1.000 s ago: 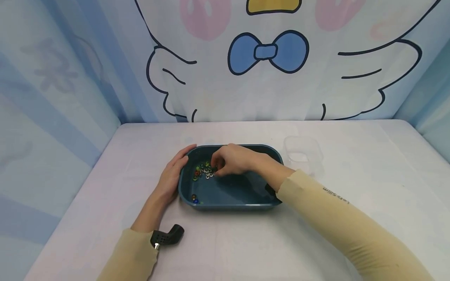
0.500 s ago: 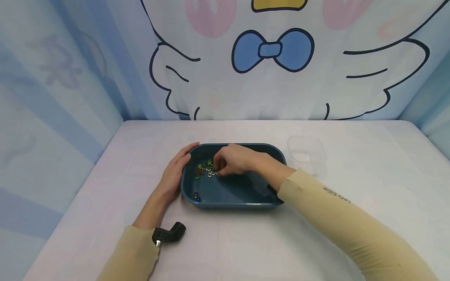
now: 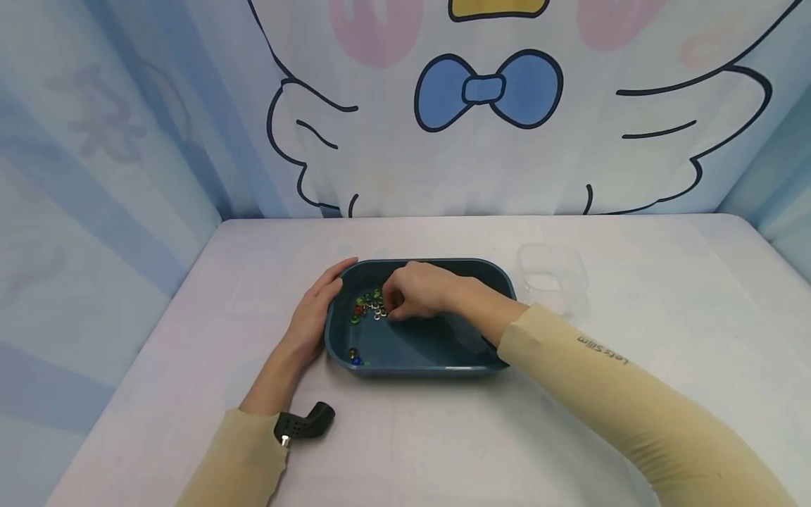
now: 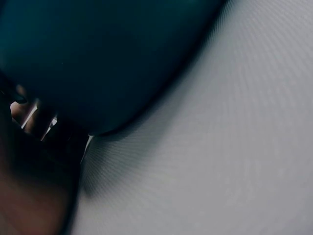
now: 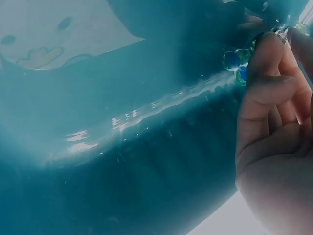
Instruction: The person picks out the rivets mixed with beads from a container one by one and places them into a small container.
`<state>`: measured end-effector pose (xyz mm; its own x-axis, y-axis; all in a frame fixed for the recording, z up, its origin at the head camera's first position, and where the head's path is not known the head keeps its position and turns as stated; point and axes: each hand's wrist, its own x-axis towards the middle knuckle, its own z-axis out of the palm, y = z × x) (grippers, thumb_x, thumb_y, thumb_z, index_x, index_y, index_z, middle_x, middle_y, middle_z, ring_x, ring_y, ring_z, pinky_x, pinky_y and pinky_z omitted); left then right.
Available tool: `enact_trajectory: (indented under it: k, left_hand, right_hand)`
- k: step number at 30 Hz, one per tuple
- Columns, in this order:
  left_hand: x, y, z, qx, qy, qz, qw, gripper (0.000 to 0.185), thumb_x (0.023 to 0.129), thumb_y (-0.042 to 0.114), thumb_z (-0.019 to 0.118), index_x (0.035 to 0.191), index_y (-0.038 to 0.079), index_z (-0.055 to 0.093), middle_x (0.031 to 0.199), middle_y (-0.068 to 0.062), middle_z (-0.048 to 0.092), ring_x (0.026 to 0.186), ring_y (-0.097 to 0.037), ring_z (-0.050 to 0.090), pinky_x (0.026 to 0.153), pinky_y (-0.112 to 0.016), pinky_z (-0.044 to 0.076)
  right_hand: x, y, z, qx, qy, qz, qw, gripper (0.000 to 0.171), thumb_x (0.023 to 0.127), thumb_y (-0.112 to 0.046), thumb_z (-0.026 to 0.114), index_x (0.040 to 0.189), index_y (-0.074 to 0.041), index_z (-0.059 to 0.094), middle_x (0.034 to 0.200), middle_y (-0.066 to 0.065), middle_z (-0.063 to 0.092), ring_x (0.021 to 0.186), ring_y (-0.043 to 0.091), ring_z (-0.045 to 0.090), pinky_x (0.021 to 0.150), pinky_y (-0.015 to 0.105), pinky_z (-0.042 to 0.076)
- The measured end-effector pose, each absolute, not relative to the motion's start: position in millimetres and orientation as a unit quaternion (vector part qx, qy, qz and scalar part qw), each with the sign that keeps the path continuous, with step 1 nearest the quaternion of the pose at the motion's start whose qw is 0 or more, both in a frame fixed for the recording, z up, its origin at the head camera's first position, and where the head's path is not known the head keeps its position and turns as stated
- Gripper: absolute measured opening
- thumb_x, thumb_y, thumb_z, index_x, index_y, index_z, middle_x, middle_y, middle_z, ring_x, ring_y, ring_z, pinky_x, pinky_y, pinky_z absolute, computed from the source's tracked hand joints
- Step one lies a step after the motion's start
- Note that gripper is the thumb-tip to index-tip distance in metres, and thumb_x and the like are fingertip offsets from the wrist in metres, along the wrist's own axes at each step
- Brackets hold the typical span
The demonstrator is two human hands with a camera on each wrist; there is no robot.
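Note:
A dark blue-green tray (image 3: 418, 362) stands on the table. My left hand (image 3: 310, 320) holds its left end, thumb at the rim and fingers along the outer wall. Inside, my right hand (image 3: 418, 290) reaches over the small pile, fingers curled and fingertips down. In the right wrist view, a small silvery piece (image 5: 281, 34) shows between its fingertips. Silvery rings (image 3: 378, 314) lie just left of those fingers, with green glass beads (image 3: 367, 297) and reddish-brown beads (image 3: 358, 310) around them. A blue bead (image 3: 356, 361) and an amber bead (image 3: 353, 352) sit in the near left corner.
A clear plastic box (image 3: 551, 271) stands behind and to the right of the tray. The white-covered table (image 3: 431, 436) ends at a printed curtain (image 3: 488, 162) at the back. A black wrist camera (image 3: 305, 422) sticks out from the left wrist.
The head view has shifted slightly. My right hand stays over the pile with only small finger movement, and my left hand keeps its hold on the tray.

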<state>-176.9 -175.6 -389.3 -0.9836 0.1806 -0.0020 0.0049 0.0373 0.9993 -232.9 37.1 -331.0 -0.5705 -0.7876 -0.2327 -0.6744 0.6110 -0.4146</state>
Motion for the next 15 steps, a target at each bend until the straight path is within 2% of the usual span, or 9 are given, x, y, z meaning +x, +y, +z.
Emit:
enact_trajectory:
  k: [15]
  left_hand:
    - [-176.7,-175.3,-388.3,0.060,0.720,0.688,0.064,0.046,0.111,0.025,0.029,0.155,0.017,0.041,0.158,-0.002,0.037,0.145,-0.018,0.031,0.120,-0.041,0.021]
  right_hand:
    - [-231.2,35.5,-332.3,-0.424,0.871,-0.143,0.201,0.005,0.095,-0.016,0.073,0.090,-0.015,0.073,0.080,-0.006,0.065,0.072,0.010,0.059,0.070,0.026,0.050]
